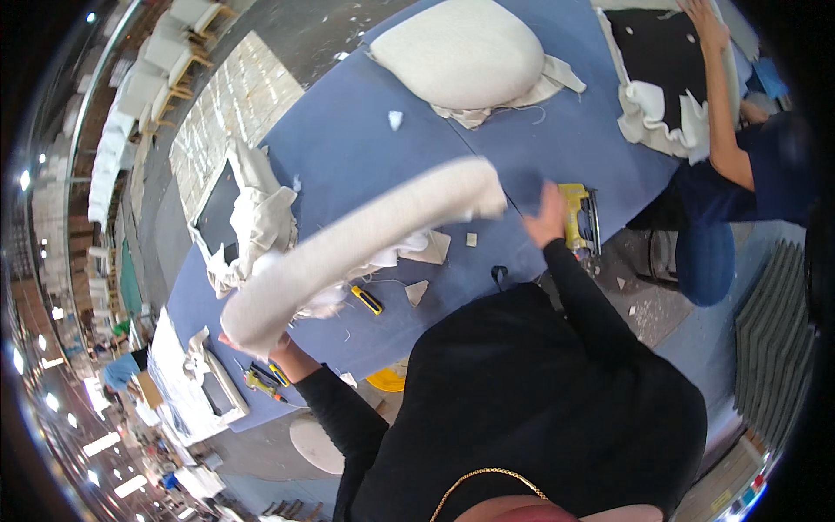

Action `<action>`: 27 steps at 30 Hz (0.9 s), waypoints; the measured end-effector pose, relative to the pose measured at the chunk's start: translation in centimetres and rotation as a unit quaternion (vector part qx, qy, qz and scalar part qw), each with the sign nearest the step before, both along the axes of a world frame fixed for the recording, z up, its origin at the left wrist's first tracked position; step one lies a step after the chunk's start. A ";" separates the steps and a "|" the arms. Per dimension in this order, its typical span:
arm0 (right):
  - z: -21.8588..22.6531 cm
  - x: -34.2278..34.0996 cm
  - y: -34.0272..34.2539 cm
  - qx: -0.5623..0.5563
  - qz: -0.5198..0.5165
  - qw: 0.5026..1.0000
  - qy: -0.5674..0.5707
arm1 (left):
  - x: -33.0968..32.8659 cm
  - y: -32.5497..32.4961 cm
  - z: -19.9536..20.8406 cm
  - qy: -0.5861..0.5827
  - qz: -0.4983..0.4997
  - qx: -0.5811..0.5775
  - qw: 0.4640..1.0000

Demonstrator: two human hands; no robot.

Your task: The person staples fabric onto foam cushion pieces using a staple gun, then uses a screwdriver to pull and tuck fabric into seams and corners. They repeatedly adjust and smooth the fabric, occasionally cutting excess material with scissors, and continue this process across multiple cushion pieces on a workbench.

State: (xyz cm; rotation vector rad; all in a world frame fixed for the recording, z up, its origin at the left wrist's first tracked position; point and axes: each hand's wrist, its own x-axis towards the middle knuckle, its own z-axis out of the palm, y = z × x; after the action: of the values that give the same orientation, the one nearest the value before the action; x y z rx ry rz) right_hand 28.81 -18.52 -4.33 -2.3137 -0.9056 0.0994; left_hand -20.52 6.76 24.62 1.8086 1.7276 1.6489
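Note:
My left hand (285, 350) grips the lower left end of a long, curved upholstered chair piece (365, 230) in off-white fabric. The piece is raised at a slant above the blue work table (339, 157), blurred by motion, with loose fabric along its underside. My right hand (546, 217) is beyond the piece's right end, thumb apart from the fingers, with nothing seen in it. Close beside it is a yellow staple gun (576, 217) at the table edge. Below the piece lie a yellow-and-black handled tool (367, 300) and fabric scraps (417, 292).
A rounded off-white cushion (470, 52) lies at the far side. Another person's arm (724, 104) reaches over a half-covered panel (657, 52) at right. A fabric-wrapped frame (217, 209) and hand tools (261, 381) are at left. Grey stacked sheets (770, 326) stand at far right.

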 end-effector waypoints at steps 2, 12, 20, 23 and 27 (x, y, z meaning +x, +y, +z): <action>4.7 -3.8 5.4 0.151 0.312 0.887 0.306 | -0.4 -2.0 0.9 -0.134 -0.028 -0.109 0.984; 27.4 -4.0 2.8 0.130 0.410 0.707 0.562 | 4.1 -8.8 6.8 -0.393 -0.213 0.000 0.894; 32.5 2.8 0.2 0.230 0.325 0.862 0.314 | 0.0 -4.6 -7.5 -0.211 -0.213 -0.207 0.931; 31.5 0.2 0.8 0.191 0.266 0.922 0.206 | -0.8 -4.9 -17.1 0.070 -0.131 -0.308 0.940; 33.5 -7.7 3.6 0.203 0.196 0.951 0.129 | -1.3 -10.3 -25.0 0.223 -0.075 -0.410 0.881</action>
State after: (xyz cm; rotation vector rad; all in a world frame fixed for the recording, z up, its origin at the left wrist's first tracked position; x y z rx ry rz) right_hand 21.14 -14.93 29.16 -1.6761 -1.1183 0.3405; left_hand -21.80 -3.53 -0.35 1.8387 1.9392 0.2980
